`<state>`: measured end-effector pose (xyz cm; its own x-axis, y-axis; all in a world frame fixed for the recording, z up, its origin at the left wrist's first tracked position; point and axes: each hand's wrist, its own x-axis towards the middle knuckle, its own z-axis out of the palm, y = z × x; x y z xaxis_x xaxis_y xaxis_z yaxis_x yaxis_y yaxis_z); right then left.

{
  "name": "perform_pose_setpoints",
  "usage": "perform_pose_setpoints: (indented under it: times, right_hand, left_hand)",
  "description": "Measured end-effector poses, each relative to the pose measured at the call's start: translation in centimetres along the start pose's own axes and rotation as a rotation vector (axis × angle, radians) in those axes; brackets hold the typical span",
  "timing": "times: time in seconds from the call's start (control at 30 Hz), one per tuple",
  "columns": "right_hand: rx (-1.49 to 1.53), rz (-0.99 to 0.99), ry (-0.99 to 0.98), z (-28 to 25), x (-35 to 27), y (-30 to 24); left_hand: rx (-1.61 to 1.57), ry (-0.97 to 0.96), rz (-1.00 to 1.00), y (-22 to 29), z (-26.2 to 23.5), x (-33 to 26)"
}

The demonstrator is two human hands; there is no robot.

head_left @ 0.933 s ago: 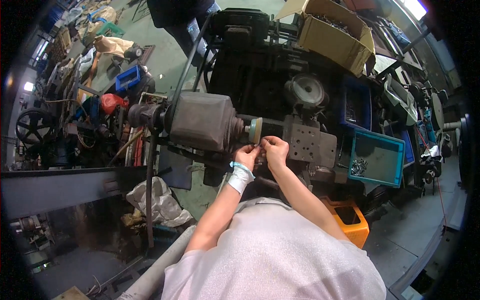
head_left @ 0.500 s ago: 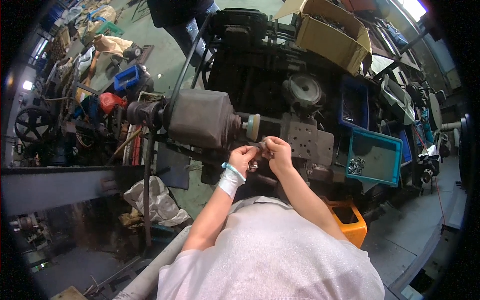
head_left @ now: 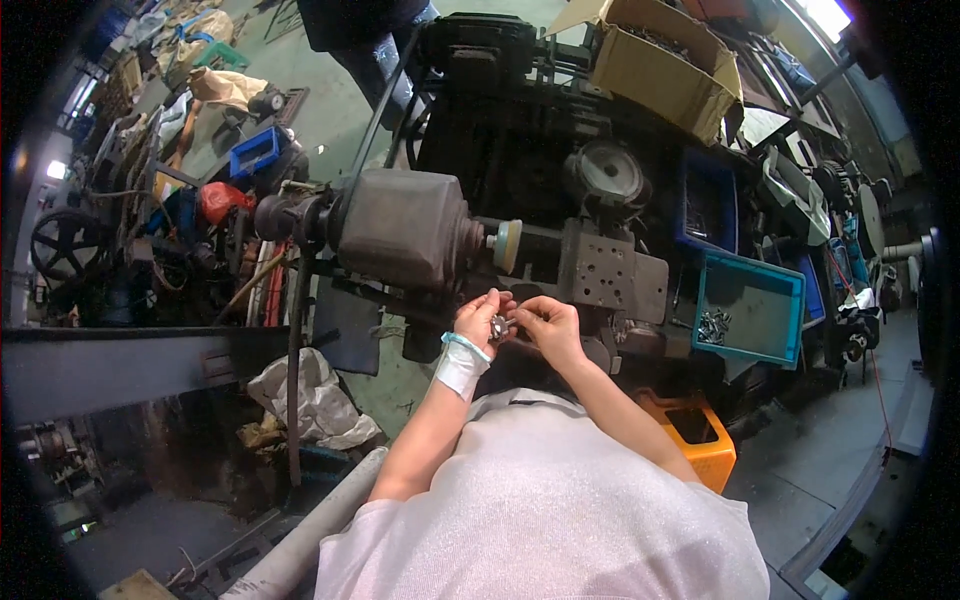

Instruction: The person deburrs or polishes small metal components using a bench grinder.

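My left hand [head_left: 477, 319], with a pale blue band and white wrap at the wrist, closes around a few small shiny metal parts [head_left: 499, 328]. Thumb and forefinger of my right hand [head_left: 552, 330] pinch a small metal piece at those parts, its exact kind too small to tell. Both hands are close together, just below a pale-rimmed wheel [head_left: 508, 246] on the spindle of a dark machine housing [head_left: 400, 228]. To their right lies a metal plate with drilled holes [head_left: 605, 275].
At right, a teal crate [head_left: 799, 325] contains small metal parts [head_left: 714, 326]; a blue crate [head_left: 737, 215] stands behind it. A cardboard box [head_left: 660, 85] is at the far right. An orange stool [head_left: 715, 462] stands by my right side. Someone's dark-clothed legs [head_left: 385, 70] appear beyond the machine.
Both hands have come down toward my body, away from the wheel. The left hand has turned, so the metal parts in it show more clearly.
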<state>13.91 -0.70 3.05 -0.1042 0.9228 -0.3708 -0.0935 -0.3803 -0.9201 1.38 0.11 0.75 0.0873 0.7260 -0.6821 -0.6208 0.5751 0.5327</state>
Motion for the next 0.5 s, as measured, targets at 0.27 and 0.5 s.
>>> perform_pose_setpoints:
  times: [0.27,0.5]
  right_hand:
    - [-0.303,-0.232,0.140,-1.0,1.3,-0.9]
    - [0.204,0.041,0.159,-0.2,2.4,0.5]
  left_hand:
    - [0.218,-0.204,0.011,0.2,-1.1,-1.0]
    - [0.389,-0.046,0.200,-0.2,-0.1,-0.1]
